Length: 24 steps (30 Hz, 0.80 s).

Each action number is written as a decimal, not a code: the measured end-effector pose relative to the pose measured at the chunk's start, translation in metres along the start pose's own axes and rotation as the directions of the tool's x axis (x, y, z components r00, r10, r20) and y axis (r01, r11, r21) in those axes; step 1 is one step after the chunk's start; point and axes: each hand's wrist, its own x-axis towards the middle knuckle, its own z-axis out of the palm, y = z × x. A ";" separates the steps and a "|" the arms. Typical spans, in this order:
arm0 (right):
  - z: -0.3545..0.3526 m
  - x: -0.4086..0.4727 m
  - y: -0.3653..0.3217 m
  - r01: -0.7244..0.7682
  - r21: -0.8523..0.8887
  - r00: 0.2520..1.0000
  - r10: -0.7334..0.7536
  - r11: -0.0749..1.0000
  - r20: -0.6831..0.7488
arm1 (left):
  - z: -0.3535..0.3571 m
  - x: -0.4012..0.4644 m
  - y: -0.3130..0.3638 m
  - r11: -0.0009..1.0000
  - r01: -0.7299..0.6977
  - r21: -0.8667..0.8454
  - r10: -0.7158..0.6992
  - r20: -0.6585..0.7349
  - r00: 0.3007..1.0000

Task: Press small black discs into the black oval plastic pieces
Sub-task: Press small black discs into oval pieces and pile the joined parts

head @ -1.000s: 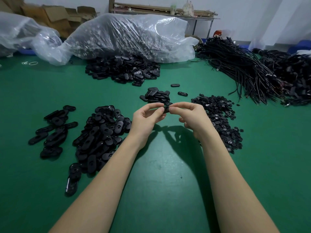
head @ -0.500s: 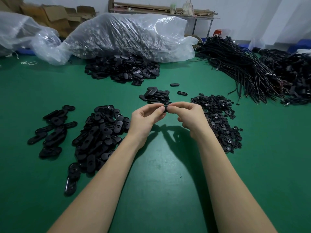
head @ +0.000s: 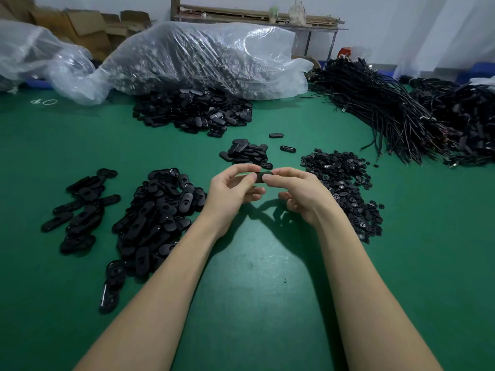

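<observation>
1. You are holding one oval piece point(head: 261, 177) up over the tabletop point(head: 262, 263), between both hands and clear of every pile.
2. Your left hand point(head: 231, 192) is pinching its left end with thumb and fingers point(head: 247, 179) curled round it; your right hand point(head: 301, 195) is pinching the right end the same way, thumb and forefinger closed on it.
3. The piece is looking small, thin and light; judging by its moulded plastic look, it is probably stiff, with smooth faces that may be slipping under pressure, so you are best gripping it by the edges at both ends and leaving the middle free.
4. Whether a disc is already sitting in it, you cannot tell from here: your fingertips are covering that part.
5. The piece is showing as a flat, matte black oval, seen nearly edge-on.
6. The discs point(head: 345, 188) are lying in a loose heap just right of your right hand, tiny and dark, some showing pale centres.
7. More ovals point(head: 158, 218) are lying heaped to the left of your left hand.
</observation>
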 end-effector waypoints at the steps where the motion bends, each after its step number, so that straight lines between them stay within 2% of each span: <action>1: 0.001 0.000 0.001 0.015 -0.020 1.000 -0.015 1.000 0.004 | -0.001 0.000 0.000 1.000 0.002 0.009 -0.002 0.014 1.000; 6: 0.006 0.002 0.003 0.145 -0.130 0.989 -0.149 0.981 -0.018 | -0.003 0.004 -0.001 1.000 0.012 0.007 -0.012 -0.005 1.000; 15: 0.006 0.006 0.007 0.302 -0.403 0.934 -0.353 0.864 -0.056 | 0.001 0.002 -0.002 0.997 -0.009 0.083 0.009 0.008 1.000; 24: -0.001 0.004 0.010 0.382 -0.467 0.905 -0.425 0.798 0.013 | 0.000 0.001 -0.002 0.987 -0.016 0.163 0.009 0.039 0.999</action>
